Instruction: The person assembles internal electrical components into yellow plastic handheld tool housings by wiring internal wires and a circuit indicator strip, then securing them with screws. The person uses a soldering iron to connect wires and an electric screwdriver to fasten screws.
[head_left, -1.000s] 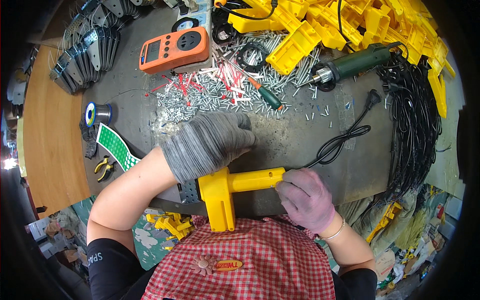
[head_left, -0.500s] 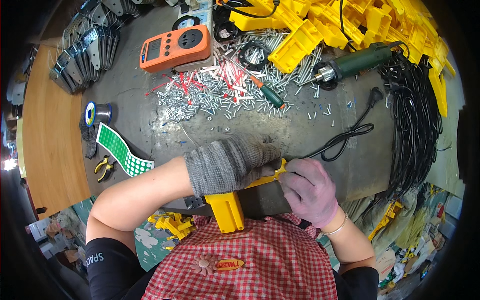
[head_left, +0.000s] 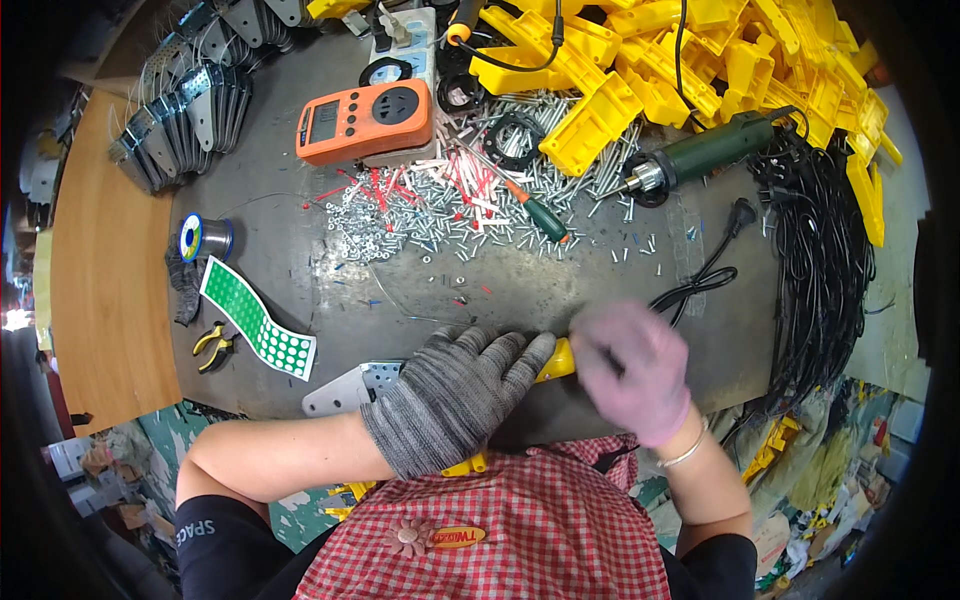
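Lying at the near edge of the worktop (head_left: 560, 290), the yellow plastic part (head_left: 558, 362) is almost covered. The left hand (head_left: 455, 395) in a grey glove presses flat on it, fingers spread, not closed. The right hand (head_left: 632, 368) in a pale purple glove is blurred beside its end; its grip I cannot tell.

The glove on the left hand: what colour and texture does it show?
Grey knitted fabric on the left hand, clearest in the head view.
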